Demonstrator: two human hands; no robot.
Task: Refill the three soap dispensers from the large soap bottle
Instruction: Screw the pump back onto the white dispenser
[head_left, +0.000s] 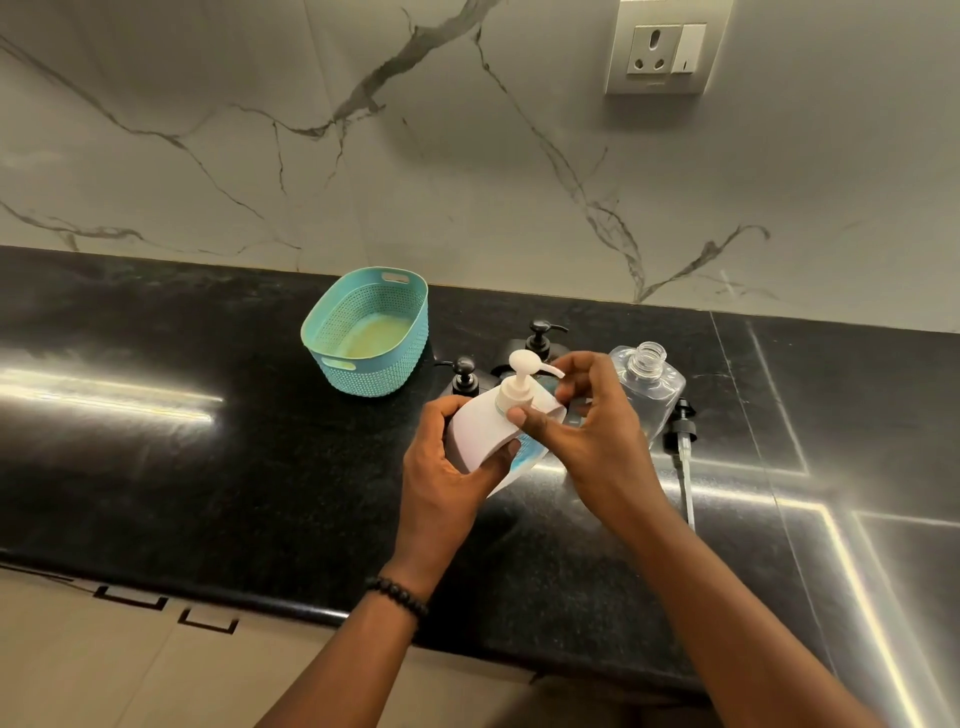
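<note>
So the big white soap bottle (488, 431) is held up over the near part of the black counter (208, 467), tilted with its pump end pointing far-right. Left hand (447, 467) is wrapped round the body, right hand (587, 431) pinches the pump collar (511, 397), probably to unscrew it. The open clear dispenser (649, 384) stands just right of the hands, nearer the right one, its black pump (680, 436) lying alongside. Two capped dispensers (465, 374) sit just behind.

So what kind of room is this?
Probably a kitchen or washroom counter at home. There is a black stone countertop, a marble-look wall with a power socket, and soap pump bottles beside a teal basket.
</note>
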